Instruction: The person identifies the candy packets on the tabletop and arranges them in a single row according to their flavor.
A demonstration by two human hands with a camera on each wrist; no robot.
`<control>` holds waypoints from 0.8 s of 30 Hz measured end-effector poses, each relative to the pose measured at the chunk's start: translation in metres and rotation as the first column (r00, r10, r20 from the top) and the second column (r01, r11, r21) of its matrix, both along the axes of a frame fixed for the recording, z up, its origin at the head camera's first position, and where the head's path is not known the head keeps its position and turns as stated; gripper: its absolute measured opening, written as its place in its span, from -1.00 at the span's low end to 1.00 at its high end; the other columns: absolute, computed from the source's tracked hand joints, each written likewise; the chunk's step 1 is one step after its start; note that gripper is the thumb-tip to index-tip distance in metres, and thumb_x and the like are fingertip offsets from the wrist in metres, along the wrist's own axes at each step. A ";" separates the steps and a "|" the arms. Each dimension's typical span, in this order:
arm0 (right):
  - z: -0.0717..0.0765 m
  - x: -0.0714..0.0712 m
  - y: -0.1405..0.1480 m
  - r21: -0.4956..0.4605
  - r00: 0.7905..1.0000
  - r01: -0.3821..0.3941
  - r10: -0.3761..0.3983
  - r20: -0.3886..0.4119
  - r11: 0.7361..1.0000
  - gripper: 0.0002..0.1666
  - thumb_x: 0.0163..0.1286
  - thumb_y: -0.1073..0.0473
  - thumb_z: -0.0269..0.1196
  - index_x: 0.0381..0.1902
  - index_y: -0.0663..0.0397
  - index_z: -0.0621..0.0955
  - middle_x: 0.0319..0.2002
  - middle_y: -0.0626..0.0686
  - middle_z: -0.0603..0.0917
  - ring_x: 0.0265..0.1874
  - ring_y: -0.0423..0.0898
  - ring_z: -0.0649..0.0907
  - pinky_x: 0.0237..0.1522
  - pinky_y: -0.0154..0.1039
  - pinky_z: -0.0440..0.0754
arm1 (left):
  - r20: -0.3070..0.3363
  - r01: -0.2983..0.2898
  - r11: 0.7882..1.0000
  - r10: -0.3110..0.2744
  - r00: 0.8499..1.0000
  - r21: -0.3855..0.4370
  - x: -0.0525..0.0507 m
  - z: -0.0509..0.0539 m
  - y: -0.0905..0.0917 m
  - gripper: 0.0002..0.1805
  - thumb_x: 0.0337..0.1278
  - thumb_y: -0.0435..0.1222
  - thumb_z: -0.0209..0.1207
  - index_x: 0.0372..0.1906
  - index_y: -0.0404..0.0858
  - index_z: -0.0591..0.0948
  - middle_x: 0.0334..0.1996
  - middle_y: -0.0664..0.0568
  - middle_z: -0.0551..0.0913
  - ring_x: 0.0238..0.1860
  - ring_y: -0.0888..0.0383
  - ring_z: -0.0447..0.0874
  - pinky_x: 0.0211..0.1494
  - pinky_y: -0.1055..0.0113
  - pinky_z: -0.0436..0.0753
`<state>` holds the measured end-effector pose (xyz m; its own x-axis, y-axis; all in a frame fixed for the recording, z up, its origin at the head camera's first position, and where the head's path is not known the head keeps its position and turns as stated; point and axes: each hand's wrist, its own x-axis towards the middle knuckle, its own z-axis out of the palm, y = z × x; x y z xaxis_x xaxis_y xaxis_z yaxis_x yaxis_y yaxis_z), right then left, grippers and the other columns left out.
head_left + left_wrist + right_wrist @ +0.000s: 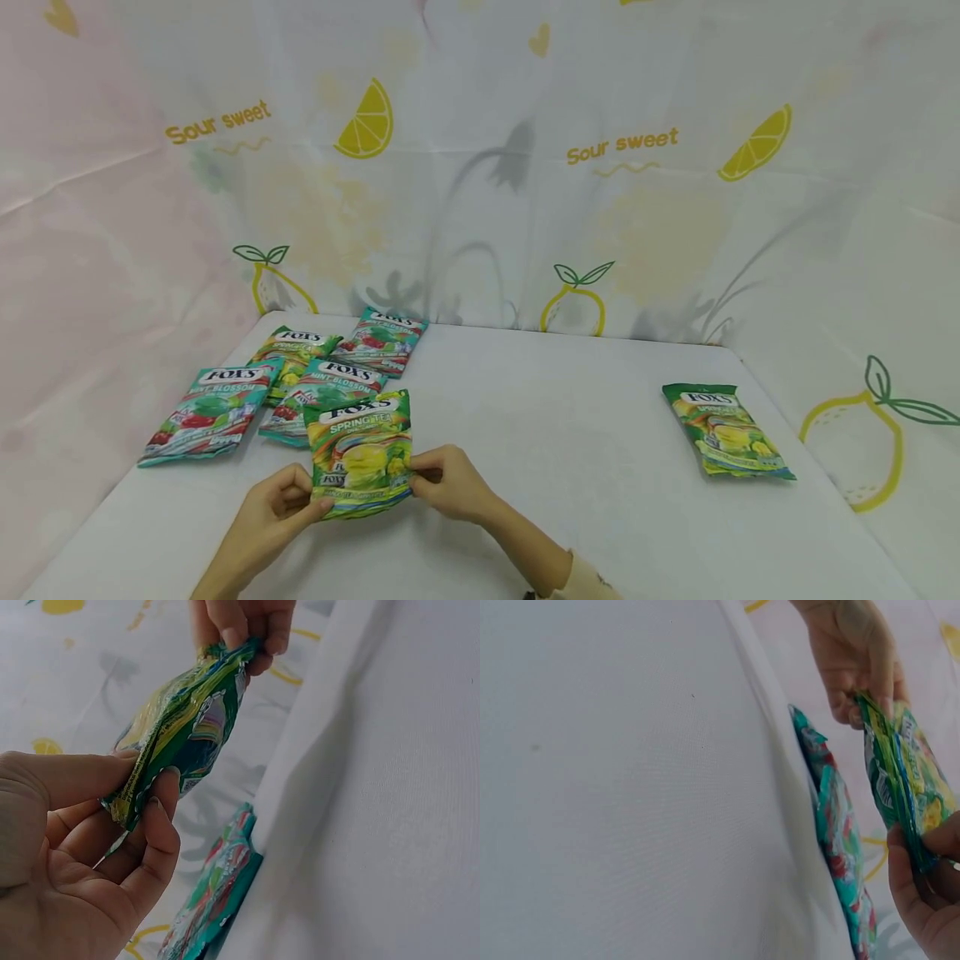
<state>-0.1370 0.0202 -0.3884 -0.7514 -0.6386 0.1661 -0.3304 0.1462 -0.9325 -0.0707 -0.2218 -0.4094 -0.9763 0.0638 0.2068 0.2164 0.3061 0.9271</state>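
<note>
A yellow-green Fox's Spring Tea candy bag [362, 454] is held up off the table, its printed front facing the head camera. My left hand [264, 521] pinches its lower left corner between thumb and fingers; in the left wrist view that left hand [82, 832] grips the crimped edge. On the opposite side my right hand [452, 483] pinches the lower right edge, and the right wrist view shows the right hand [930, 889] with thumb and fingers on the bag [907, 772]. Just behind it lies a teal Mint Blossom candy bag [288, 417], partly covered from view.
At the left of the white table [555, 433] lie another Mint Blossom bag [213, 412], a Spring Tea bag [296, 350] and a farther Mint Blossom bag [382, 342]. One Spring Tea bag [727, 433] lies alone at the right. A printed curtain [480, 192] stands behind.
</note>
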 end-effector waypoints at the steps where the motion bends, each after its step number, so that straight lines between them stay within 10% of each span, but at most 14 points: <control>1: 0.001 0.000 0.001 0.001 1.000 0.002 -0.002 -0.001 1.000 -0.65 0.15 0.54 0.07 -0.08 0.54 0.57 -0.21 0.38 0.67 -0.43 -0.29 0.56 -0.39 -0.52 0.55 | -0.005 0.004 1.000 -0.004 1.000 0.002 -0.001 0.000 0.001 -0.80 0.04 -0.54 0.21 -0.41 -0.45 0.37 -0.58 0.08 0.57 -0.52 0.30 0.49 -0.46 0.37 0.53; 24: -0.009 -0.009 0.031 0.010 0.998 0.062 -0.062 0.002 0.998 -0.68 0.21 0.50 0.08 -0.08 0.52 0.58 -0.25 0.34 0.68 -0.42 -0.11 0.64 -0.38 -0.39 0.63 | -0.027 0.152 0.988 -0.153 0.988 -0.020 -0.020 0.007 0.025 -0.78 0.08 -0.48 0.22 -0.38 -0.44 0.36 -0.60 0.08 0.52 -0.50 0.31 0.50 -0.40 0.39 0.56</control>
